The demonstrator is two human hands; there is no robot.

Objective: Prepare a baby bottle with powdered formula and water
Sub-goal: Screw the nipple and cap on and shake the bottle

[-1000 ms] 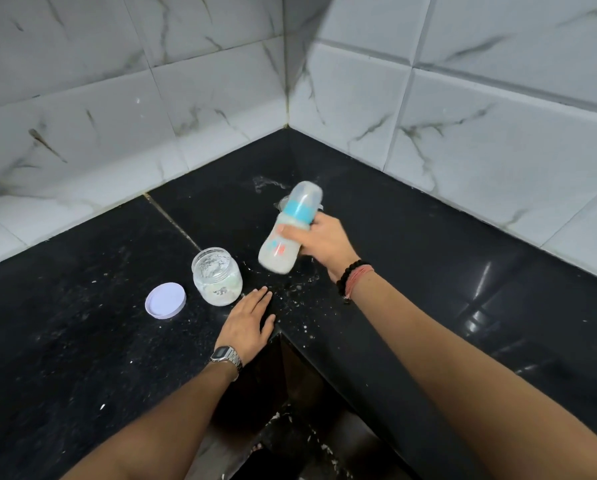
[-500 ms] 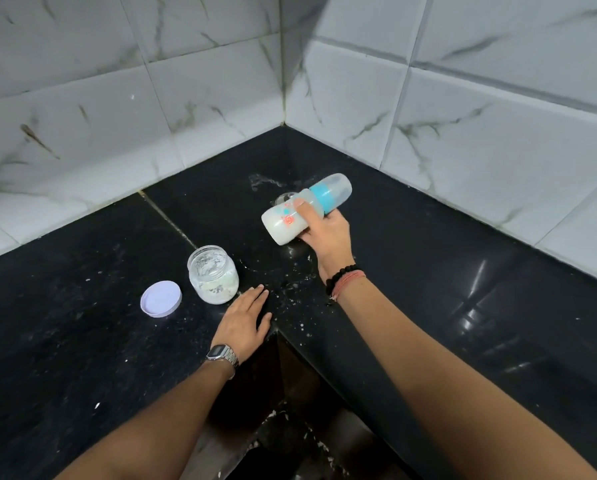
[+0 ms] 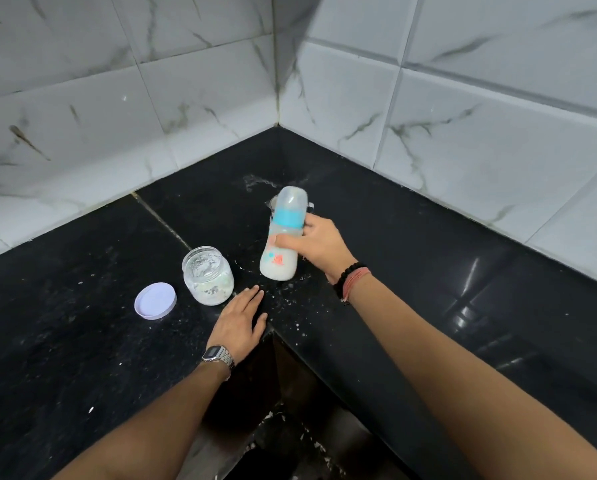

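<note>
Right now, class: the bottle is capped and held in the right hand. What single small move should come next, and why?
Probably set the baby bottle upright on the counter. The right hand grips it near vertical, capped, its milky contents looking evenly mixed. The formula jar stands open, its lid beside it.

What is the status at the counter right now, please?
Right hand grips capped baby bottle, milky mix inside. Left hand flat on counter. Powder jar open, lid beside it. Nothing blocking.

right hand (image 3: 319, 245) grips bottle (image 3: 283, 237) | left hand (image 3: 240, 322) flat on counter (image 3: 82, 341)
</note>
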